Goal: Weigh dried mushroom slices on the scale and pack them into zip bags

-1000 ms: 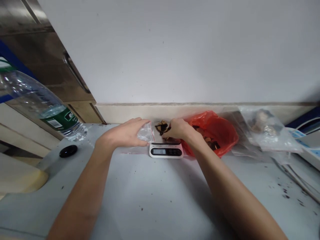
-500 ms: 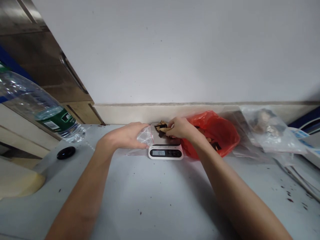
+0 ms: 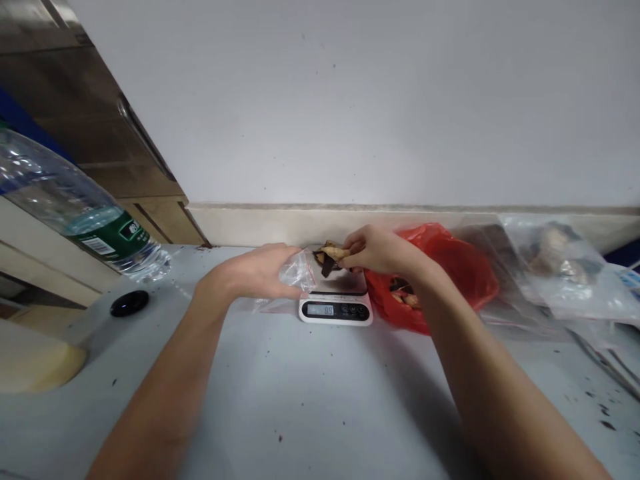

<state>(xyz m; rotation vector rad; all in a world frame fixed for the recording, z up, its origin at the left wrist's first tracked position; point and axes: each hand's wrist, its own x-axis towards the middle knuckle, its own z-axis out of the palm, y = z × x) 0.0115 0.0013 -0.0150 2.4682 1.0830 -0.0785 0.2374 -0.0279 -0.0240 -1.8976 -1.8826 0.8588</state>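
A small white kitchen scale [image 3: 336, 311] with a lit display stands near the wall. My right hand [image 3: 377, 250] is closed in a pinch on dried slices [image 3: 330, 257], tan and dark brown, just over the scale's platform. At the platform's left side, my left hand [image 3: 263, 270] curls its thumb and fingers around a clear zip bag [image 3: 297, 272] with a red seal line. The thumb tip is by the scale's left corner. Right of the scale, a red plastic bag [image 3: 463, 273] lies open with more dried pieces inside, partly behind my right forearm.
A water bottle [image 3: 113, 233] with a green label leans in from the left, above a black oval object [image 3: 129, 303]. Clear bags [image 3: 565, 267] with contents lie at right, beside a cable [image 3: 605, 363]. Dark crumbs dot the grey table [image 3: 280, 380]; a white wall [image 3: 360, 107] rises behind.
My right hand has drawn up and right, with the dried slices lifted between its fingers. The scale's display shows a different, shorter number. My left hand has hardly moved.
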